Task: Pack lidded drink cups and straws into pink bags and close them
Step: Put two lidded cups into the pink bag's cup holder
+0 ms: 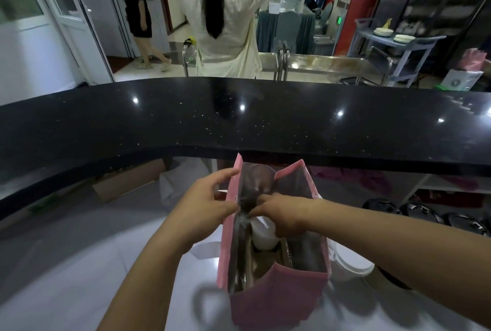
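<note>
While the pink bag (276, 296) stands upright on the white desk (79, 264) with its mouth up, both hands work its top edge; the bag's long axis runs away from the person, near end low in view, far end under the black counter (239, 118). The left hand (204, 205) is on the outside of the left wall, thumb and fingers closed in a pinch on that rim about midway along. The right hand (284, 213) reaches across the open mouth from the right, fingers curled, and seems to pinch the silver lining at the same spot; the two hands nearly touch there. The right wall stands well apart from the pinched left rim, so closing probably turns on drawing it leftward across the short axis; the right hand is the nearer one.

Count: one pink bag; one white lidded cup (263, 236) inside it, just below the right hand, upright; one more white cup (350, 264) outside, just beside the bag's right wall, partly hidden by the right forearm; straws: none visible, maybe hidden in the bag.
</note>
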The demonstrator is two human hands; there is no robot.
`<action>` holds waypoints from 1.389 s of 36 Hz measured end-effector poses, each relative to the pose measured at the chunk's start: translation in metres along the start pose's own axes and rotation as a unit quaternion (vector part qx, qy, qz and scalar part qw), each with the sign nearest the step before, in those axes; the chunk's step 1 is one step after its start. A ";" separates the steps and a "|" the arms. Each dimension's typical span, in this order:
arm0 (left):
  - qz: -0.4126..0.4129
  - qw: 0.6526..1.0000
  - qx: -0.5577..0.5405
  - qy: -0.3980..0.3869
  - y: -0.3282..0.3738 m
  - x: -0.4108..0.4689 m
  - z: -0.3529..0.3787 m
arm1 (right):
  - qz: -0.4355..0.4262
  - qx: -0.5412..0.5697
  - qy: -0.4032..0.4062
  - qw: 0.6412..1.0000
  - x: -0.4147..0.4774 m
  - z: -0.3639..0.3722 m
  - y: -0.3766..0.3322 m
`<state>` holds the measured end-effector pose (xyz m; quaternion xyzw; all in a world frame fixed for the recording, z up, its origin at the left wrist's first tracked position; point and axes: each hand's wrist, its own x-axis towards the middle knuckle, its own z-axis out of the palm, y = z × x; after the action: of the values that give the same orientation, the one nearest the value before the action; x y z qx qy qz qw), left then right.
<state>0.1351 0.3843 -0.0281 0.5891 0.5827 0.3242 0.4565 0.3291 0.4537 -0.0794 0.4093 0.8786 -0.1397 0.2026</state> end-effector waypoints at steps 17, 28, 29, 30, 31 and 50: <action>-0.044 0.998 -0.041 0.030 -0.016 -0.003 0.005 | -0.019 -0.040 -0.016 0.999 0.019 0.012 0.002; -0.048 0.997 -0.033 0.045 -0.013 -0.007 0.010 | -0.017 -0.048 -0.033 0.998 0.020 0.014 0.001; -0.046 0.997 -0.030 0.046 -0.012 -0.007 0.010 | -0.017 -0.049 -0.033 0.998 0.020 0.014 0.002; -0.044 0.998 -0.026 0.047 -0.010 -0.008 0.010 | -0.018 -0.049 -0.032 0.998 0.020 0.015 0.003; -0.041 0.998 -0.023 0.046 -0.009 -0.009 0.010 | -0.019 -0.046 -0.029 0.998 0.020 0.016 0.004; 0.008 1.000 0.005 0.004 -0.010 -0.039 0.018 | -0.067 0.203 0.248 0.945 -0.109 -0.044 0.030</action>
<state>0.1428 0.3425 -0.0384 0.5949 0.5811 0.3272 0.4487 0.4050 0.4181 0.0082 0.4040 0.8794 -0.2221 -0.1190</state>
